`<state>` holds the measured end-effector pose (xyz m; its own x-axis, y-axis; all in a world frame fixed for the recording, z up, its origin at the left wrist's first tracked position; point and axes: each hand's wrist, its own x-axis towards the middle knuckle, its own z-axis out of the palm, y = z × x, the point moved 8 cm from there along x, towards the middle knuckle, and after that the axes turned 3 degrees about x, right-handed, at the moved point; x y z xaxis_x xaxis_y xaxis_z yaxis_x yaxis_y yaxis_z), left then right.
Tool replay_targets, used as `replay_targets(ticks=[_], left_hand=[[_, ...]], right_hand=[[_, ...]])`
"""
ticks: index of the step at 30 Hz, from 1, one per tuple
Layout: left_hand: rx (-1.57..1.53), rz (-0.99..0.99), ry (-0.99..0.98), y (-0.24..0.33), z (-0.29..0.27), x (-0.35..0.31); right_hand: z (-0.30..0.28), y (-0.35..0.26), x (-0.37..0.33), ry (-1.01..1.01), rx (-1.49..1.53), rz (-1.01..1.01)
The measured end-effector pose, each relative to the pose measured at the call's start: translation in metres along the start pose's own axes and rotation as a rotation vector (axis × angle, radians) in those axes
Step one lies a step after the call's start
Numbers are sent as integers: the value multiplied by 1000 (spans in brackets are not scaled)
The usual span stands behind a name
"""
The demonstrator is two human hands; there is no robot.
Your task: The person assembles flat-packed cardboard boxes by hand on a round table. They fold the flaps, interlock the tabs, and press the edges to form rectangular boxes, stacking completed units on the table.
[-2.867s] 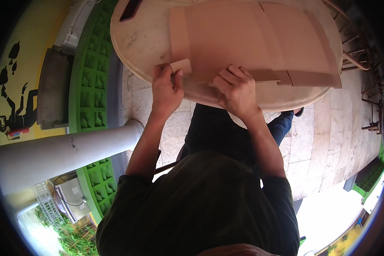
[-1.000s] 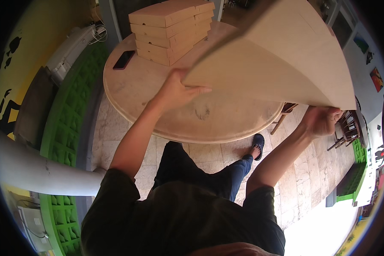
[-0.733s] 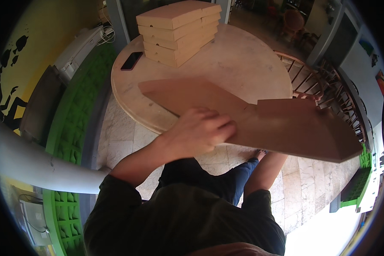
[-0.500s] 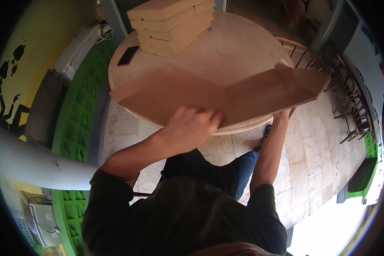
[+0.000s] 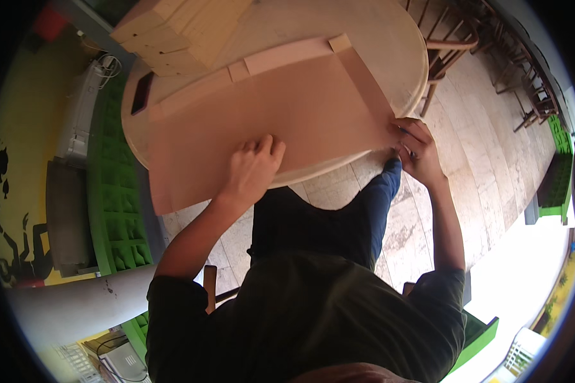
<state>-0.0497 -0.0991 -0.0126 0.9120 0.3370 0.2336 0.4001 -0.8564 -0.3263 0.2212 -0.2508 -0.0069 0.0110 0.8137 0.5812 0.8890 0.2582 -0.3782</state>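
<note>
Leftmost, a dark phone (image 5: 141, 93) on the round tabletop (image 5: 399, 57), beside stacked cardboard boxes (image 5: 172, 25). Centre: flat unfolded cardboard box blank (image 5: 268, 121) lying across the tabletop, left hand (image 5: 252, 169) pressed on it, fingers loosely curled. Right hand (image 5: 416, 152) pinching the blank's right corner.

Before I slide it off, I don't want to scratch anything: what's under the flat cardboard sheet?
The flat cardboard sheet lies on the round wooden table, overhanging its near edge. The left hand presses on top; the right hand grips its corner. Anything beneath it is covered.
</note>
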Motion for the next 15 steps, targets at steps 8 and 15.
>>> replay_targets(ticks=[8,15], left_hand=[[-377,2,-239,-3,-6,-1],[-747,126,30,87,-16,84]], right_hand=[[20,28,-9,-75,-114,38],[23,42,5,-4,-23,136]])
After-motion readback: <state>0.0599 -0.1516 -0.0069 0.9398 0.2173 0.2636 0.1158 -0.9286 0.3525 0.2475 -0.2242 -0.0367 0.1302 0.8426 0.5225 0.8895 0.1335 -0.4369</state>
